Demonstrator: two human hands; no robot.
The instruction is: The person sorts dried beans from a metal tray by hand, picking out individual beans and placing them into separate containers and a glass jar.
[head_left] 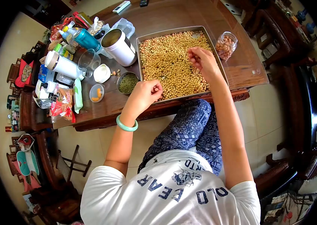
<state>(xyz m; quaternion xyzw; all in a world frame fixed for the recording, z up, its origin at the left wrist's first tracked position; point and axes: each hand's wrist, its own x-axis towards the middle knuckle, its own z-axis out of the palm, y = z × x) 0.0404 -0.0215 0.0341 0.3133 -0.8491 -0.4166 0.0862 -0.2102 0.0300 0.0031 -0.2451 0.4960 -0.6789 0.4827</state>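
Observation:
A rectangular tray [220, 71] on the wooden table holds a layer of yellowish beans [171, 52], with some reddish ones among them. My left hand [149, 92], a green bangle on its wrist, is at the tray's near left corner with its fingers curled together. Whatever it holds is too small to name. Over the right part of the beans is my right hand [202, 60], fingers bent and pinched together; what lies between them cannot be made out. A metal bowl of small green beans [128, 83] stands just left of the tray, beside my left hand.
A glass jar of reddish-brown nuts or beans [226, 46] stands right of the tray. To the left are a large white canister [119, 47], a small dish with orange pieces [96, 93], a white lid [102, 73], bottles and snack bags [62, 103]. The table's front edge runs above my lap.

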